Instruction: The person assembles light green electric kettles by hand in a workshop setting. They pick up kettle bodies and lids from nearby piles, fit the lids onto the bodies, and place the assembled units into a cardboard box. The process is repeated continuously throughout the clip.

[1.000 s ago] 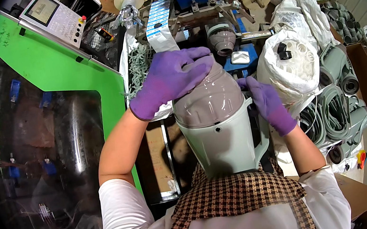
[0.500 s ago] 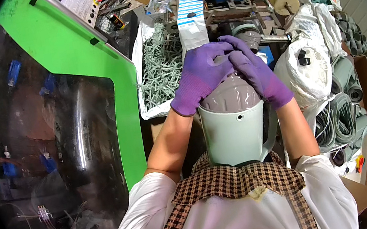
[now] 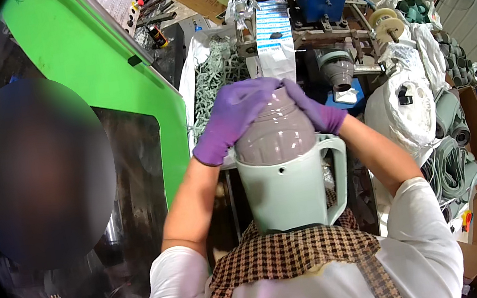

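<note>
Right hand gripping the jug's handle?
No, the right hand is on the grey dome, and the handle is free of both hands.

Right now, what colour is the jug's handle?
Pale grey-green: the handle matches the jug's body. Best seen in the head view, the only one.

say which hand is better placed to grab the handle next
Likely the right hand, on the same side of the brownish piece as the handle; the left hand is opposite, farther away.

Green machine panel (image 3: 82, 67) blocking the left, white sack (image 3: 397, 108) crowding the right, jug handle (image 3: 343, 176) loop apparently passable
</note>
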The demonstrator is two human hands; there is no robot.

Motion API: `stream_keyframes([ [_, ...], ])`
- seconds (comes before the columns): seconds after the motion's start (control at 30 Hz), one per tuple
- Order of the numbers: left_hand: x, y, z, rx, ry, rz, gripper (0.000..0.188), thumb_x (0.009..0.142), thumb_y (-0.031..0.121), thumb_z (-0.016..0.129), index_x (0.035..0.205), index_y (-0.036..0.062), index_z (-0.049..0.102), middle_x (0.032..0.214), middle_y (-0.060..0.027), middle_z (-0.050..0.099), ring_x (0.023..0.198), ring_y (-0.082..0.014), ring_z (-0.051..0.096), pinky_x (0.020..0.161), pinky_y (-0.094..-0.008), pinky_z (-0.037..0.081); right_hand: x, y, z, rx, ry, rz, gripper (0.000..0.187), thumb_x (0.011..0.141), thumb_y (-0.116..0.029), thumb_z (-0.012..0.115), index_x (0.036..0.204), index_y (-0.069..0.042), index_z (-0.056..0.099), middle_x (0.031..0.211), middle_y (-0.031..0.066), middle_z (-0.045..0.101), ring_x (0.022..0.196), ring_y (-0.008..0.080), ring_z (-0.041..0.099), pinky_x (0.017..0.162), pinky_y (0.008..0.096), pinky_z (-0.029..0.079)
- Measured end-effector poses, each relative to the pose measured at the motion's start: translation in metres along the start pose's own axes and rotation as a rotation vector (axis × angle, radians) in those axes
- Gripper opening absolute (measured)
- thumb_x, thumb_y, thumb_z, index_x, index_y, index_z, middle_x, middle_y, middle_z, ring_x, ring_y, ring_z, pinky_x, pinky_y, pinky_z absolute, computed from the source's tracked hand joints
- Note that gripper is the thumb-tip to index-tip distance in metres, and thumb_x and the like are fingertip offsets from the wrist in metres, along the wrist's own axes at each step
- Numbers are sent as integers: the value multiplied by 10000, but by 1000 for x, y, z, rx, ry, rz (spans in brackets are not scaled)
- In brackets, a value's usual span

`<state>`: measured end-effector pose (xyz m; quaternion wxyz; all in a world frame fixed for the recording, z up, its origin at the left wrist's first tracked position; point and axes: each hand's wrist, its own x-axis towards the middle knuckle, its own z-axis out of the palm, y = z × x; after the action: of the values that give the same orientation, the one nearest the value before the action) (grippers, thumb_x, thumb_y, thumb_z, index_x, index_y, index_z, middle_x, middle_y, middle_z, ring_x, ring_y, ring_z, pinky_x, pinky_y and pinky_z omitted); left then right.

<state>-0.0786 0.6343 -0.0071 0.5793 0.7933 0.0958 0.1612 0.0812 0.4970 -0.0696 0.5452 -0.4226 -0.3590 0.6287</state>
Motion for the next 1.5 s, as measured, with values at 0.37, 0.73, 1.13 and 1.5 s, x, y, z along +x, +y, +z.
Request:
stream_keyframes([
  [0.37,-10,-133,-193,412,-599,75,486,801,90,691,1278,29,625,1335,-159,609,1219,-270,584,1066,-379,435,38,23,-99,-503,901,-490,675,886,-243,730,1460,-61,426,1330,185,580,1207,247,580,1028,347,450],
  [0.73,-47,-40,-190,-495,-235,-471,843,788,213,755,1485,-34,352,1500,-162,437,1386,-267,429,1176,-380,296,136,36,-187,-345,789,-637,499,856,-23,722,1335,-9,580,1314,103,628,1207,189,594,1041,305,449],
  [1.13,-222,-23,-85,829,196,-607,724,873,232,682,1491,50,351,1404,-111,543,1245,-278,564,1091,-378,433,130,43,-175,-373,765,-616,155,877,-44,715,1027,-8,728,1030,83,717,912,113,671,843,244,514],
  [1.5,-195,-75,41,-958,881,-252,642,1019,424,440,1517,40,312,1485,-149,449,1320,-307,487,1124,-452,390,37,-6,-65,437,703,-478,201,954,-107,658,1140,-29,654,1031,11,667,918,86,617,834,244,506],
])
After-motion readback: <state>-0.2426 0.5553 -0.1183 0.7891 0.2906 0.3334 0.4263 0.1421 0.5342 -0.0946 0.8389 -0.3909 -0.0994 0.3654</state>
